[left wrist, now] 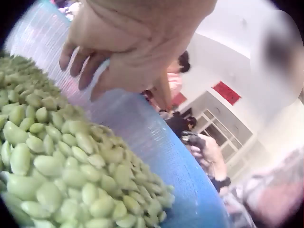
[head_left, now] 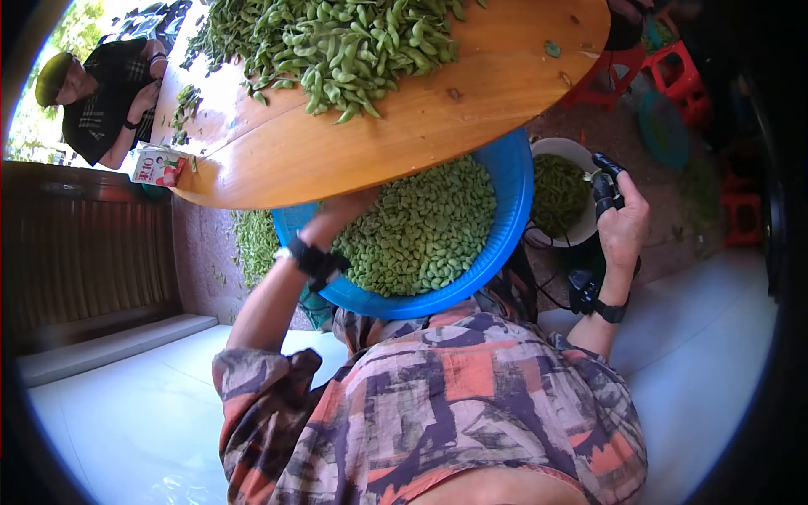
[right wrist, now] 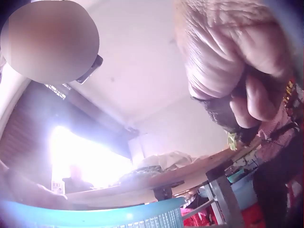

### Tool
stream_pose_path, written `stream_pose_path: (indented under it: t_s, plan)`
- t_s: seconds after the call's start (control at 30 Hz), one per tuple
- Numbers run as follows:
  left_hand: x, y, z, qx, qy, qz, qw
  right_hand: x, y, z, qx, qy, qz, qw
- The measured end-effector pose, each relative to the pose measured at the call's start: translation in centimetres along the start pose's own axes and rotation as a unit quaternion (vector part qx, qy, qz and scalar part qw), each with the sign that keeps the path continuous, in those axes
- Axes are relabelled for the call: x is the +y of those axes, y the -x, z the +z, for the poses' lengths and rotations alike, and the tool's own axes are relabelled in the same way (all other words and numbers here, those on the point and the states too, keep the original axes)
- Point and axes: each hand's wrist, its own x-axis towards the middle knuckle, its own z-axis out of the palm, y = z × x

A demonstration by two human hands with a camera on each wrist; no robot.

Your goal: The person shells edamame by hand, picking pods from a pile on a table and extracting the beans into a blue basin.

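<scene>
A large blue plastic basin (head_left: pixel 513 219) full of shelled green beans (head_left: pixel 417 231) sits against the person's lap. My left hand (head_left: pixel 349 209) hangs over the beans, its fingertips hidden by the tabletop in the head view. Seen from the left wrist, the left hand (left wrist: pixel 128 52) has loosely bent fingers with nothing in them, above the basin's inner wall. My right hand (head_left: pixel 624 220), with black covers on thumb and finger, is raised right of the basin near a white bucket (head_left: pixel 587 151). Its fingertips pinch a small green piece of pod (right wrist: pixel 232 141).
A wooden table (head_left: pixel 497 109) overhangs the basin's far side, bearing a heap of bean pods (head_left: pixel 345 50) and a red-and-white carton (head_left: pixel 157 166). Another person (head_left: pixel 105 97) sits at its left end. Green husks fill the bucket. Red stools (head_left: pixel 677 80) stand at right.
</scene>
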Motion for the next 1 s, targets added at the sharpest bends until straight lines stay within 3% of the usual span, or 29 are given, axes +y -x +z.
stream_pose_path:
  t_s: [0.1, 0.2, 0.4, 0.53, 0.6, 0.63, 0.67, 0.73, 0.77, 0.87, 0.93, 1.0]
  plan:
    - [-0.8, -2.5, -1.3, -0.021, -0.009, 0.006, 1.0, -0.3, 0.2, 0.1, -0.025, 0.016, 0.035, 0.999]
    - [1.9, -4.1, -0.3, -0.051, -0.025, 0.019, 0.998, -0.5, 0.4, 0.1, -0.025, 0.014, 0.041, 0.999]
    - [5.2, -1.6, -3.8, -0.103, -0.064, 0.042, 0.992, -0.5, 0.5, 0.1, -0.039, 0.022, 0.051, 0.998]
    - [8.3, -1.3, -6.7, -0.124, -0.087, 0.053, 0.987, -2.0, 1.0, 2.0, -0.092, -0.071, -0.012, 0.993]
    - [11.5, -0.7, -9.5, -0.212, 0.091, -0.007, 0.973, -4.4, 1.3, 2.2, -0.16, -0.094, 0.015, 0.983]
    - [12.9, -0.1, -10.1, -0.192, 0.131, -0.006, 0.973, -5.3, 1.5, 2.4, -0.194, -0.138, 0.053, 0.97]
    - [14.3, 0.0, -10.8, -0.191, 0.131, -0.006, 0.973, -5.6, 1.7, 3.0, -0.21, -0.155, 0.01, 0.965]
    - [16.4, 0.2, -11.8, -0.215, 0.271, -0.144, 0.927, -6.3, 2.3, 4.4, -0.26, -0.19, -0.015, 0.947]
    - [17.0, 0.5, -11.7, -0.212, 0.33, -0.177, 0.903, -7.2, 2.7, 5.1, -0.275, -0.198, -0.028, 0.94]
    - [18.7, 0.8, -11.1, -0.198, 0.435, -0.13, 0.869, -8.7, 3.6, 7.4, -0.298, -0.247, -0.061, 0.92]
    - [19.0, 0.9, -11.0, -0.188, 0.462, -0.129, 0.857, -9.3, 3.3, 7.4, -0.283, -0.213, -0.112, 0.929]
    - [19.1, 0.1, -12.1, -0.197, 0.43, -0.114, 0.874, -9.3, 3.0, 7.3, -0.212, -0.201, -0.137, 0.947]
